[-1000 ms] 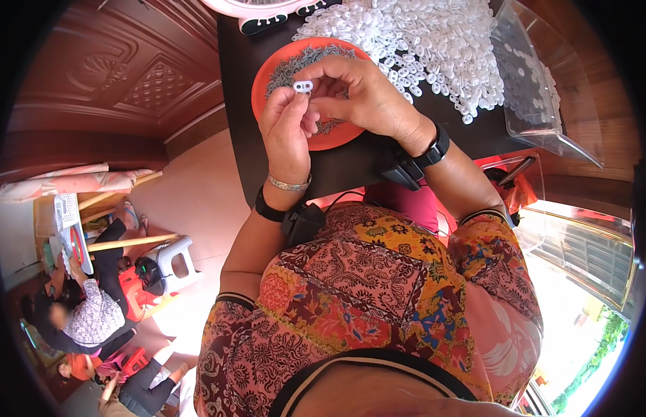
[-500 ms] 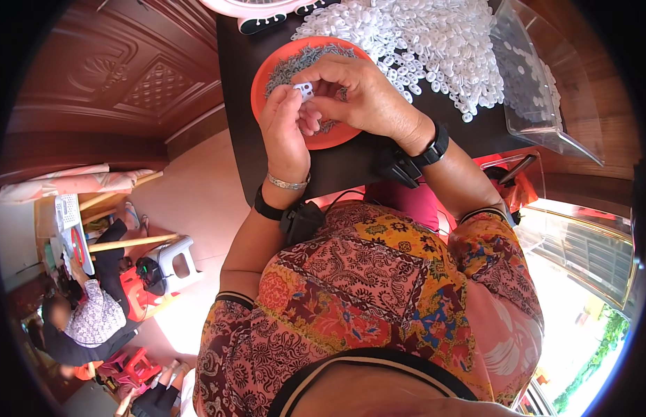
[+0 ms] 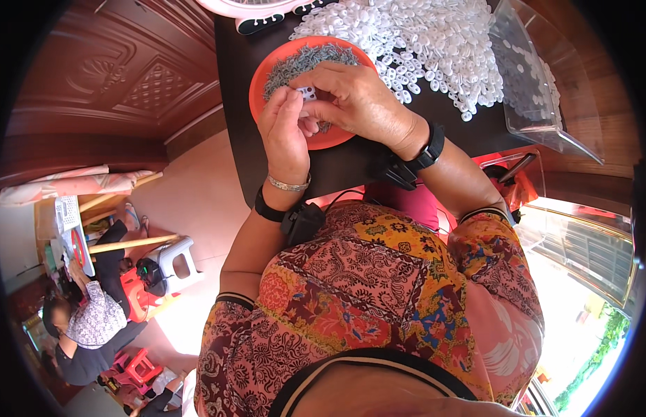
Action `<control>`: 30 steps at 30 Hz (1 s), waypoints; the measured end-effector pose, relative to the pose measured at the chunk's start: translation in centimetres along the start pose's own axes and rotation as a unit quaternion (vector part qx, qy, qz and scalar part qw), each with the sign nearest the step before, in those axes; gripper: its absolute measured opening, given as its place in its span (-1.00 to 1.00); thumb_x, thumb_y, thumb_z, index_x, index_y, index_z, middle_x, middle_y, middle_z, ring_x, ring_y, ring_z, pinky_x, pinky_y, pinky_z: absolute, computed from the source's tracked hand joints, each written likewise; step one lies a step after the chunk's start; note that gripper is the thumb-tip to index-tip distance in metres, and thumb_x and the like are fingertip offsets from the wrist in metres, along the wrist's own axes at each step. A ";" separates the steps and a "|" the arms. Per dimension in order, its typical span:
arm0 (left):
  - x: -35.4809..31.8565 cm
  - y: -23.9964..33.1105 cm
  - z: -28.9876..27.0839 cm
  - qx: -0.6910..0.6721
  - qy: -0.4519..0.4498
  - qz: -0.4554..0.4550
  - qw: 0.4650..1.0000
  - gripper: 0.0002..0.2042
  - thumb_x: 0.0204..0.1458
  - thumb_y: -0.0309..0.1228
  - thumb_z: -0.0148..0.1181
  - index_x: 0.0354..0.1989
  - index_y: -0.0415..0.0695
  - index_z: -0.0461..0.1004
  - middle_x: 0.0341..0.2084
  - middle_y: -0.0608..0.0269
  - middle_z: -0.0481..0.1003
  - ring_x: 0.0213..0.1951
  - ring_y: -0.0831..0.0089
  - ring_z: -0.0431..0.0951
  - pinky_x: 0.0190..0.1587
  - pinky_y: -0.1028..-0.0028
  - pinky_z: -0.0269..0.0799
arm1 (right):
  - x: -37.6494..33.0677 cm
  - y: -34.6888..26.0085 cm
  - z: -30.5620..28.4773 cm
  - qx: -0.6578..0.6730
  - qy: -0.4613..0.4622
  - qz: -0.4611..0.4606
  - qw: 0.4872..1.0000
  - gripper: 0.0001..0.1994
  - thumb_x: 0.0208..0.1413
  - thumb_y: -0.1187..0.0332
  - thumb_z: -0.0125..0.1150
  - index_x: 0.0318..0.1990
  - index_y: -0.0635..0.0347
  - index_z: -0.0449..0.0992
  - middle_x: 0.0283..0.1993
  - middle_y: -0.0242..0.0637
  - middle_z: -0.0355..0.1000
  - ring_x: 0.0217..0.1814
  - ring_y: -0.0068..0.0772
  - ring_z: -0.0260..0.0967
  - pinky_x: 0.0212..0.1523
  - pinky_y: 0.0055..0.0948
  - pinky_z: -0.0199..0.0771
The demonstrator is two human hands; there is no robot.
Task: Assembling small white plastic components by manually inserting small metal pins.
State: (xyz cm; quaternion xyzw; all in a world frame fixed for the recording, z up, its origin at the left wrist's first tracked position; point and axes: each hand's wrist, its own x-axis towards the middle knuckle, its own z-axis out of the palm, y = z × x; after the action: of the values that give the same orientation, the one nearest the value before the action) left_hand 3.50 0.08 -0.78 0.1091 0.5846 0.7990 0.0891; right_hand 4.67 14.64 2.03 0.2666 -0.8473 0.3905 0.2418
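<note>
Between the fingertips of both hands is a small white plastic piece with holes point(image 3: 308, 92). My left hand point(image 3: 286, 132) pinches it from the left, thumb and fingers closed. My right hand point(image 3: 361, 97) curls in from the right with its thumb and forefinger on the piece, partly covering it. Below both hands stands a round orange-red bowl point(image 3: 256, 87), which holds many small grey screws point(image 3: 302, 62). Beyond it to the right lies a large heap of white oval plastic pieces point(image 3: 434, 42), many showing two holes.
A clear plastic bin point(image 3: 528, 115) lies at the right edge of the dark table point(image 3: 243, 132), with more white pieces in it. A pink-and-white object with black ends point(image 3: 257, 24) sits at the far edge. Left on the floor are a white stool point(image 3: 180, 267) and a seated person point(image 3: 97, 316).
Both hands stay over the bowl, and the white piece has turned slightly between the fingers. My right hand has shifted a little to the left. The person at left has moved an arm.
</note>
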 end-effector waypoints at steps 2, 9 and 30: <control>-0.1 0.1 0.0 0.004 0.001 0.001 1.000 -0.77 0.14 -0.32 -0.14 -0.40 -0.22 0.36 -0.65 0.22 0.46 -0.64 0.59 0.30 -0.54 0.62 0.15 | -0.1 0.0 0.1 0.001 0.002 -0.005 1.000 -0.72 -0.09 0.40 0.30 -0.17 0.20 0.48 -0.39 -0.24 0.44 -0.42 -0.31 0.47 -0.41 -0.47 0.47; -0.1 0.1 -0.3 0.008 -0.007 0.006 1.000 -0.78 0.11 -0.34 -0.12 -0.43 -0.23 0.37 -0.65 0.21 0.46 -0.66 0.59 0.29 -0.57 0.62 0.14 | -0.4 0.2 0.0 0.006 -0.020 0.003 1.000 -0.76 -0.07 0.38 0.28 -0.22 0.20 0.47 -0.44 -0.24 0.49 -0.41 -0.21 0.48 -0.43 -0.43 0.47; -0.3 0.3 0.7 -0.032 -0.034 0.026 0.999 -0.77 0.09 -0.34 -0.08 -0.49 -0.19 0.42 -0.69 0.37 0.36 -0.66 0.67 0.27 -0.60 0.66 0.11 | -0.3 -0.9 -18.5 -0.525 0.351 0.164 0.758 -0.64 -0.05 0.39 0.17 -0.04 0.25 0.44 0.00 -0.02 0.38 0.04 0.00 0.32 0.01 -0.24 0.34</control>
State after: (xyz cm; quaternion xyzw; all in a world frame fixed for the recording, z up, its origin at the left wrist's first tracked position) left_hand 3.97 0.52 -0.27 0.1487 0.5521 0.8152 0.0920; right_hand 9.21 28.90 13.02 -0.2011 -0.8061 -0.0162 0.5563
